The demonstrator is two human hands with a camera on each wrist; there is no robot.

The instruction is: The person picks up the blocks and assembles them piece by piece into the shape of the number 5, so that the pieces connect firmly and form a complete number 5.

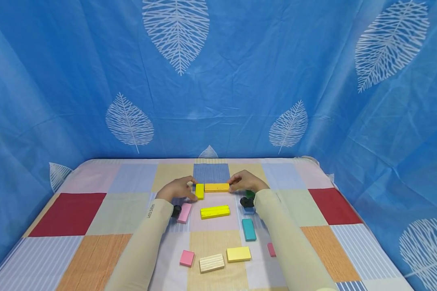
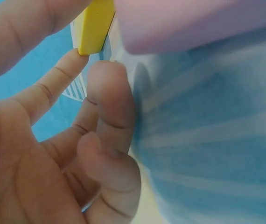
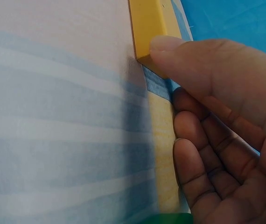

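Before a blue leaf-print curtain (image 1: 236,81), at mid-frame, your left hand (image 1: 176,189) grips the short yellow block (image 1: 200,191), just beside the amber block (image 1: 216,187) whose right end your right hand (image 1: 248,181) pinches. That corner looks nearly set; below, the pink block (image 1: 183,213), ribbed wooden block (image 1: 211,263) and teal block (image 1: 249,229) lie loose. Only the right wrist view shows three fingertips (image 3: 187,125) curled off the amber block.

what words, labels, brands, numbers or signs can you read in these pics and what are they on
"Lets Slim": small dark lettering on the left sleeve, near the cuff; the letters are tiny, so the exact spelling is uncertain.
No other text can be read: none shows on the rectangular blocks, the patchwork-print cloth or the blue leaf-print curtain.
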